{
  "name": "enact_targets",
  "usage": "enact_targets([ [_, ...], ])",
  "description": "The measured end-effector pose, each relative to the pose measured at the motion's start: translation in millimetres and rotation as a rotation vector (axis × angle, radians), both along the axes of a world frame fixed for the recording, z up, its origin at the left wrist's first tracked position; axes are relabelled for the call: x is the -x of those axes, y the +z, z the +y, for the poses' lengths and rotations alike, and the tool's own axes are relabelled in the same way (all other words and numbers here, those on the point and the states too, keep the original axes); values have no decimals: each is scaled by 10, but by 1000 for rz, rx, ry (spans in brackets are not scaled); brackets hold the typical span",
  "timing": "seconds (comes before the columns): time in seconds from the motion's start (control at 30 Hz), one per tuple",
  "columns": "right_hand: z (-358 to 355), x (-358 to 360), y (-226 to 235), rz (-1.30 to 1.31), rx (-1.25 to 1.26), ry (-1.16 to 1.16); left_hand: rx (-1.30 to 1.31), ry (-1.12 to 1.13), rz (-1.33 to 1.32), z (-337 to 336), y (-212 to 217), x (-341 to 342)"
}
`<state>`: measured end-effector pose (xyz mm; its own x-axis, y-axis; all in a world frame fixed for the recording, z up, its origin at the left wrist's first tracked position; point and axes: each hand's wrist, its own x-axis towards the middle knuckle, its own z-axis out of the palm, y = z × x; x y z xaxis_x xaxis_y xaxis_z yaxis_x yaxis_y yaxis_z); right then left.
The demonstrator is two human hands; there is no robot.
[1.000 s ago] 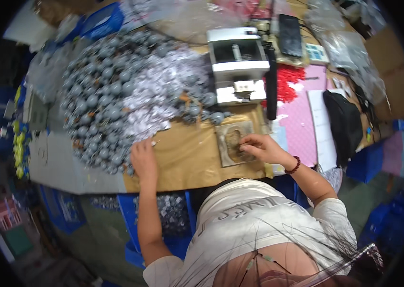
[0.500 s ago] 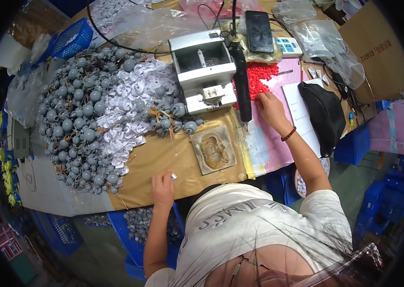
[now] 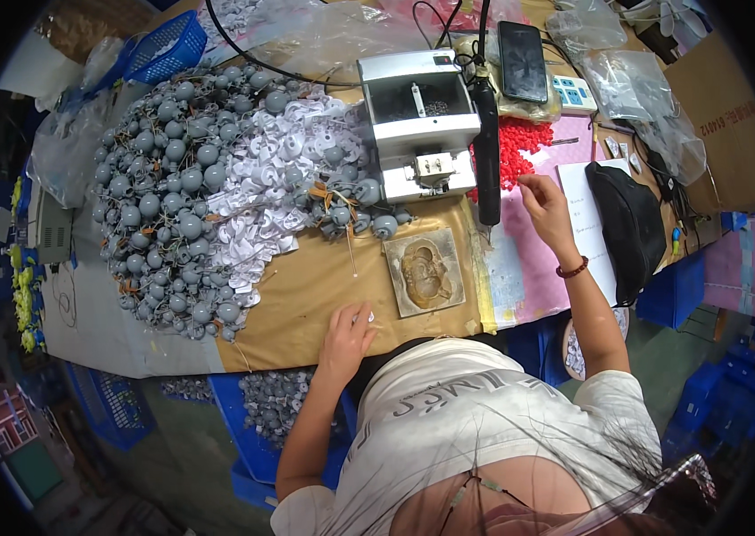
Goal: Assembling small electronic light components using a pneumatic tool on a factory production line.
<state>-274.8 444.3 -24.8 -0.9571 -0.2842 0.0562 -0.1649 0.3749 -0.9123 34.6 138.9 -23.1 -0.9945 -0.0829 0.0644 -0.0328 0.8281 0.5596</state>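
- Metal block (image 3: pixel 432 302) with a shaped hollow lies flat on the brown table covering (image 3: pixel 283 313); I take it as the centre of my clock, with twelve pointing away from the person.
- At about eight o'clock, just beside the block, the left hand (image 3: pixel 347 343) is over the covering, fingers bent and pinching a small white piece (image 3: pixel 371 317) at their tips. Its exact shape is too small for me to make out.
- Toward two o'clock, the right hand (image 3: pixel 550 214) reaches out, thumb and forefinger drawn close together just beside the near edge of the small red pieces (image 3: pixel 520 147). I cannot tell whether anything sits between those fingertips.
- Those red pieces lie heaped at one o'clock, just past an upright-looking black tool (image 3: pixel 487 152).
- Straight up at twelve stands a white machine (image 3: pixel 422 134) with a dark open top.
- Loose white parts (image 3: pixel 257 219) spread out at ten, against a big heap of grey round-headed pieces (image 3: pixel 158 210) further round toward nine.
- At three o'clock rests a black pouch (image 3: pixel 629 234), partly over a white sheet (image 3: pixel 584 210).
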Motion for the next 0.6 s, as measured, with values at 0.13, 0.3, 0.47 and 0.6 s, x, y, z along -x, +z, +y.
enact_targets([
  [0.13,-51,-208,63,-218,199,87,-109,-8,53,-13,42,23],
  [0.3,-493,-672,176,-75,126,363,-259,-65,193,436,248,684],
  [0.47,-742,-865,117,340,-7,606,-202,-10,150,577,89,1016],
  [0.6,-897,-944,16,689,-70,670,-332,87,155,402,154,1049],
])
